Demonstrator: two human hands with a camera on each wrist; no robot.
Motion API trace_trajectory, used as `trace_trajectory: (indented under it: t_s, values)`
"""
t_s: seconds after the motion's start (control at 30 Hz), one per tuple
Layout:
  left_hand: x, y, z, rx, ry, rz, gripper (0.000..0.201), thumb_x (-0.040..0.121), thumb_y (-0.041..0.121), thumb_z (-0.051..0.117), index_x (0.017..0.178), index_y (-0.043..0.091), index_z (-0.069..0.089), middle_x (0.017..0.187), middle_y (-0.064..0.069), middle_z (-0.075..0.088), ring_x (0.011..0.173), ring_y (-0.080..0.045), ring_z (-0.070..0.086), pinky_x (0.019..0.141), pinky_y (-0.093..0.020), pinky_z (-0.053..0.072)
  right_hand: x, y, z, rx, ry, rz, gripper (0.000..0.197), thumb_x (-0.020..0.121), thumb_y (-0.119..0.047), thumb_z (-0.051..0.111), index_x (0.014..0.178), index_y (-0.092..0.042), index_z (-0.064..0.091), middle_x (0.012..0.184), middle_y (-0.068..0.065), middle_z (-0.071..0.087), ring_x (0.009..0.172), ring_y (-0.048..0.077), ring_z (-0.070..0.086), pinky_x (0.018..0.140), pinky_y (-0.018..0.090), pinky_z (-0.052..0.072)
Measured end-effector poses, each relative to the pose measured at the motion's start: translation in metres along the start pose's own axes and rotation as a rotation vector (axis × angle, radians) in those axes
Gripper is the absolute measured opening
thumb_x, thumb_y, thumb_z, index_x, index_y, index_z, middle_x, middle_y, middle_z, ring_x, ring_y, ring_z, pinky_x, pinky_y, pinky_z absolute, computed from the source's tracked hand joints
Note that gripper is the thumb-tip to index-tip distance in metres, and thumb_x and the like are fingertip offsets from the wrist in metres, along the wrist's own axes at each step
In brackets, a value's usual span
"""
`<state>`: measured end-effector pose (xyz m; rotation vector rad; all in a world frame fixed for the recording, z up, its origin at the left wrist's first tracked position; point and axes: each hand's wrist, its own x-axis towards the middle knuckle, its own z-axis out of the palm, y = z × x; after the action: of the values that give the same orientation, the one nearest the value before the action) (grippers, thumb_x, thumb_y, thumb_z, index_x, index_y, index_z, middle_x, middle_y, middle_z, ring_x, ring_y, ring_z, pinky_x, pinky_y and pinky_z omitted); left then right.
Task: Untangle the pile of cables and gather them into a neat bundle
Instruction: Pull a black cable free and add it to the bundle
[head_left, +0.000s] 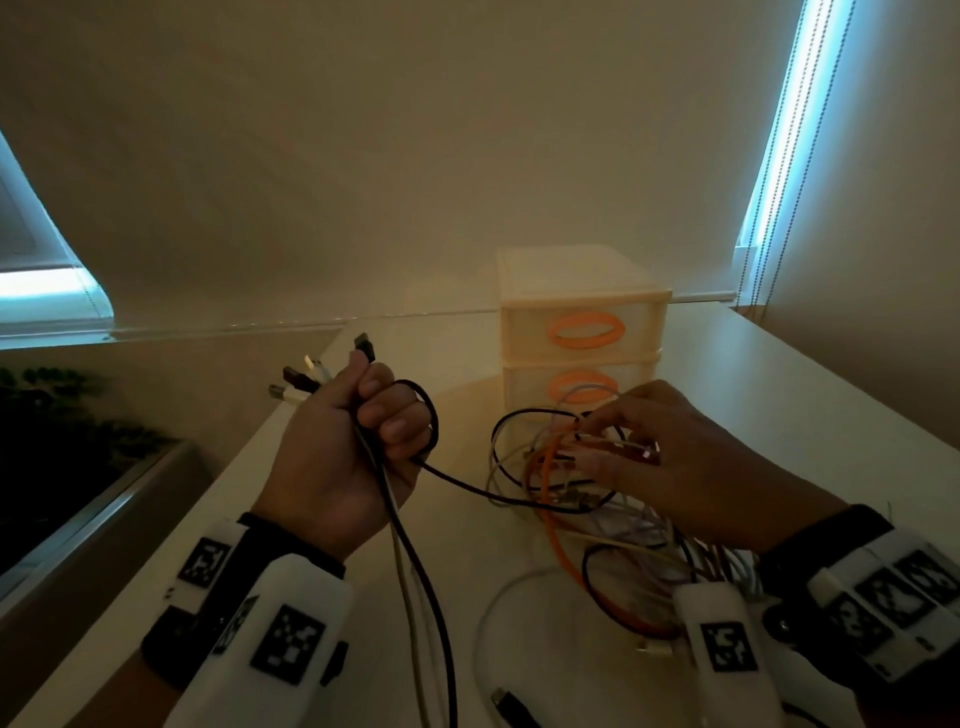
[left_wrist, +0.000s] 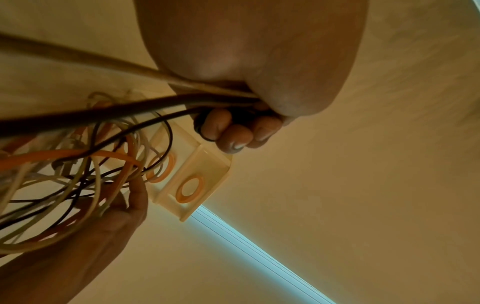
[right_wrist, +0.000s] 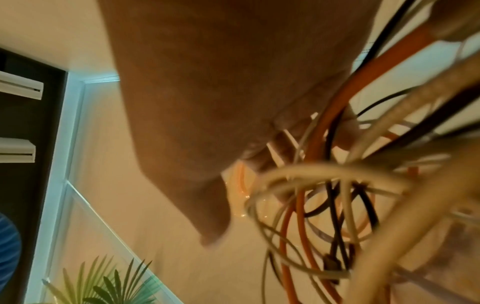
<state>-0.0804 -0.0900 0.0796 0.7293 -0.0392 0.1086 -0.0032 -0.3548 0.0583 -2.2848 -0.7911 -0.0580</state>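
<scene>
My left hand (head_left: 358, 436) is raised over the white table (head_left: 779, 389) and grips a bunch of black and white cables (head_left: 410, 561). Their plugs (head_left: 311, 374) stick out above the fist, and the cables hang down toward me. In the left wrist view the curled fingers (left_wrist: 233, 131) wrap those cables (left_wrist: 103, 111). My right hand (head_left: 675, 457) reaches into the cable tangle (head_left: 550, 478), its fingertips pinching strands and a connector. An orange cable (head_left: 550, 525) loops through the tangle. The right wrist view shows the palm (right_wrist: 221, 82) beside blurred loops (right_wrist: 337, 195).
A small cream drawer unit (head_left: 582, 322) with orange handles stands just behind the tangle. A loose white cable (head_left: 493, 597) and a black plug (head_left: 511, 701) lie on the near table. The table's left edge drops toward a dark planter (head_left: 52, 405).
</scene>
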Motion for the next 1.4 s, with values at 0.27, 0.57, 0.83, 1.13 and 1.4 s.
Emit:
trace_trajectory:
  t_s: [0.27,0.57,0.83,1.13,1.4]
  values:
    - [-0.003,-0.005,0.005,0.041,-0.009,-0.035,0.042,0.106,0.040,0.038,0.069,0.020,0.040,0.057,0.007,0.028,0.048,-0.010,0.033,0.043,-0.021,0.033,0.007,0.008,0.005,0.030,0.186,-0.050,0.023,0.091,-0.022,0.071,0.097,-0.042,0.064,0.086,-0.017,0.069,0.081,-0.004,0.063,0.065,0.008,0.047]
    - [0.002,-0.001,-0.003,0.069,0.045,-0.034,0.042,0.106,0.040,0.039,0.068,0.020,0.040,0.056,0.007,0.029,0.047,-0.010,0.034,0.042,-0.021,0.031,0.006,0.005,-0.009,-0.002,0.454,0.015,0.016,0.089,-0.009,0.063,0.085,-0.023,0.071,0.081,-0.010,0.065,0.070,0.003,0.061,0.064,0.016,0.048]
    - [0.006,0.004,-0.012,0.041,0.118,-0.011,0.042,0.105,0.040,0.040,0.067,0.020,0.042,0.057,0.008,0.029,0.048,-0.010,0.033,0.043,-0.021,0.030,-0.001,0.000,-0.037,1.333,0.066,0.432,0.015,0.078,-0.019,0.042,0.065,-0.012,0.045,0.057,0.000,0.029,0.056,0.018,0.033,0.063,0.033,0.033]
    - [0.006,0.011,-0.013,-0.031,0.103,0.019,0.041,0.106,0.039,0.038,0.068,0.022,0.042,0.058,0.011,0.030,0.049,-0.008,0.034,0.043,-0.020,0.032,0.003,0.005,-0.035,1.800,0.335,0.028,0.021,0.091,-0.024,0.052,0.095,-0.014,0.071,0.069,-0.009,0.056,0.063,0.008,0.058,0.069,0.024,0.056]
    - [0.008,0.018,-0.022,-0.058,0.158,0.026,0.041,0.106,0.037,0.039,0.067,0.022,0.043,0.057,0.011,0.030,0.047,-0.007,0.034,0.041,-0.020,0.031,-0.004,0.007,-0.038,1.863,0.439,-0.101,0.038,0.090,-0.024,0.054,0.054,-0.010,0.056,0.131,0.026,0.063,0.124,0.036,0.062,0.108,0.046,0.047]
